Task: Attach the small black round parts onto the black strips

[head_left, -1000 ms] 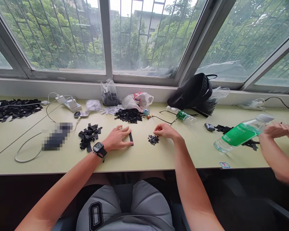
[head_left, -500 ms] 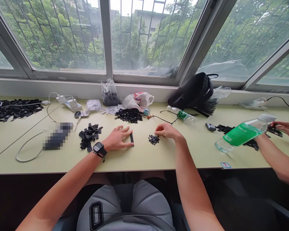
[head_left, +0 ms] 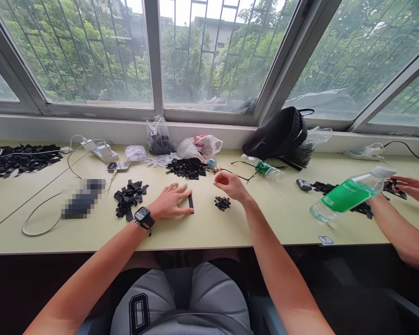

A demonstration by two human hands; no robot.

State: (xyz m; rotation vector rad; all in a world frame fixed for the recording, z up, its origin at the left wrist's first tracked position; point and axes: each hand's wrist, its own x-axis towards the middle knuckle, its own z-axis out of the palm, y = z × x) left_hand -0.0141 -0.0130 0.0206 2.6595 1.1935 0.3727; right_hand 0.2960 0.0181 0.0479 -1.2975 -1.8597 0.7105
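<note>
Lifting off the tabletop (head_left: 209, 228), the right hand (head_left: 231, 185) is curling its grip above the small black rings (head_left: 222, 203), contents unclear, while the left hand (head_left: 169, 201) is pinning a black strip (head_left: 191, 201), grip spread apart.

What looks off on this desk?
Two things. The water bottle with the green label at the right end is tilted rather than standing upright. Left of the hands, a dark object is pixelated, so I can't tell what it is.
</note>
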